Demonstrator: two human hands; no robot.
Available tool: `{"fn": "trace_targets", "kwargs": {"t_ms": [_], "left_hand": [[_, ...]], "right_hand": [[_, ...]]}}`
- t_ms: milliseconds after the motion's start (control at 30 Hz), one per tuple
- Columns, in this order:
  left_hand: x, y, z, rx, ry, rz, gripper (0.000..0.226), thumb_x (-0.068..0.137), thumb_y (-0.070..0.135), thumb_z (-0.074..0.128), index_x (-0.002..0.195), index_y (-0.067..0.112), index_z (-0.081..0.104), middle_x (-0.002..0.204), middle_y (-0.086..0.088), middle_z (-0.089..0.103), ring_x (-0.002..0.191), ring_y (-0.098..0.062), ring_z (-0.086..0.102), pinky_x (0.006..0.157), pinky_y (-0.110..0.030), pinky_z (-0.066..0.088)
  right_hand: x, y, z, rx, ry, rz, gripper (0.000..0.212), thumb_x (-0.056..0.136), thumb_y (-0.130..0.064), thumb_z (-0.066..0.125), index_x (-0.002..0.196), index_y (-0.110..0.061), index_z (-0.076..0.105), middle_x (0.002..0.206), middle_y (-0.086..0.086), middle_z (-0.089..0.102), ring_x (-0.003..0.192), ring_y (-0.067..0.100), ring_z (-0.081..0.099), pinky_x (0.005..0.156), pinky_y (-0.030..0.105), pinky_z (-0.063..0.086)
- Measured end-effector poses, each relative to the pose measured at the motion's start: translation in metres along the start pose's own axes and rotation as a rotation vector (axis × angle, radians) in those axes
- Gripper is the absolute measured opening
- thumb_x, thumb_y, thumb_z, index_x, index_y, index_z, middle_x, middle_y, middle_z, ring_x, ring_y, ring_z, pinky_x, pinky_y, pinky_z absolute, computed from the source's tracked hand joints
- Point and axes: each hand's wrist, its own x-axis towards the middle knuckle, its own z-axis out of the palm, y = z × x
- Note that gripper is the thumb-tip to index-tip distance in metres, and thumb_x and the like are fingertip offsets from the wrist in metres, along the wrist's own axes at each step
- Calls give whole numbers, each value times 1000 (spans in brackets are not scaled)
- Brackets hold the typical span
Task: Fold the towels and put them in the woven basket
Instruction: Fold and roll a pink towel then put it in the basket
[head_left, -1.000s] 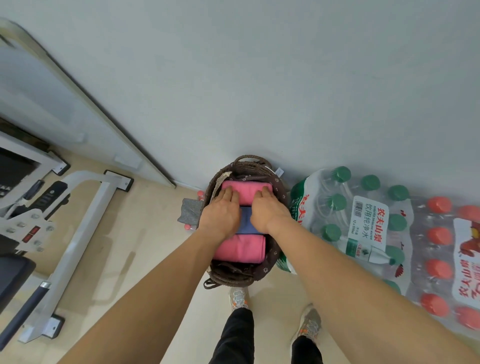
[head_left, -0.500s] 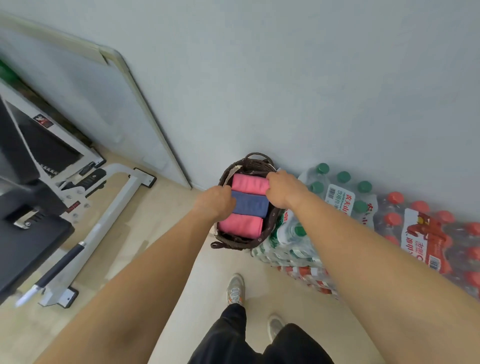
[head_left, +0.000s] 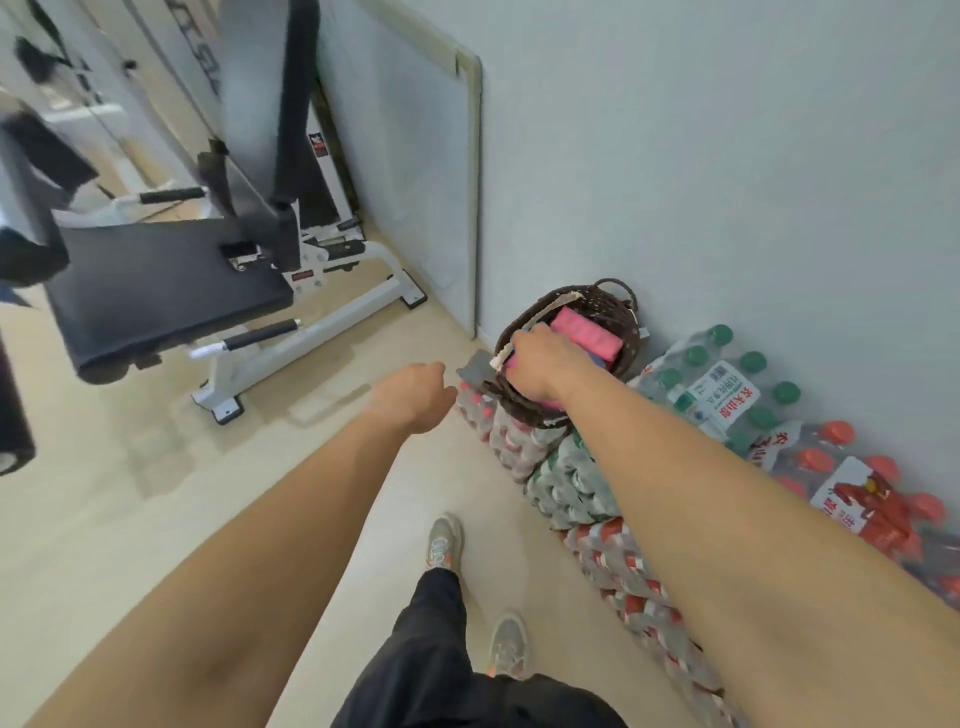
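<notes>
Your right hand curls at the woven basket rim, grip unclear; left hand loose, empty. A tug could topple it off the bottle packs.

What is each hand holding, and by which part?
Left hand holds nothing. Right hand reaches over the rim of the woven basket onto the towels; whether it grips anything cannot be told.

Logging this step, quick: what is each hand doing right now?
Left hand: loosely curled, holding nothing, beside the basket.
Right hand: down on the towels in the basket; grip cannot be told.
</notes>
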Motion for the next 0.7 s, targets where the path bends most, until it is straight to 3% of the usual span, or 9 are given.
{"fn": "trace_targets", "kwargs": {"t_ms": [133, 267, 433, 700], "left_hand": [[-54, -64, 1, -73, 41, -156, 47, 99, 42, 38, 135, 14, 46, 133, -11, 56, 116, -31, 55, 94, -44, 48], [-101, -131, 0, -141, 101, -287, 47, 98, 41, 39, 134, 14, 47, 132, -10, 57, 115, -32, 55, 95, -44, 48], [-154, -218, -1, -199, 157, -442, 44, 98, 41, 38, 131, 14, 49, 127, -9, 59, 110, -30, 57, 77, -36, 44], [-240, -367, 2, -274, 182, -625, 48, 99, 42, 38, 137, 15, 45, 138, -6, 52, 122, -28, 52, 93, -40, 45]], "right_hand": [[-7, -65, 6, -96, -42, -140, 40, 93, -22, 48, 130, -9, 53, 133, 16, 49, 119, 36, 51, 91, 41, 46], [-12, -146, 11, -164, -64, -264, 49, 93, -25, 48, 140, -13, 48, 139, 13, 47, 126, 33, 47, 98, 40, 43], [-16, -262, 28, -229, -90, -424, 50, 90, -23, 47, 139, -15, 45, 139, 12, 43, 123, 34, 47, 98, 46, 46], [-27, -450, 67, -347, -110, -677, 41, 97, -31, 42, 134, -13, 49, 135, 12, 49, 120, 32, 50, 94, 43, 45]]}}
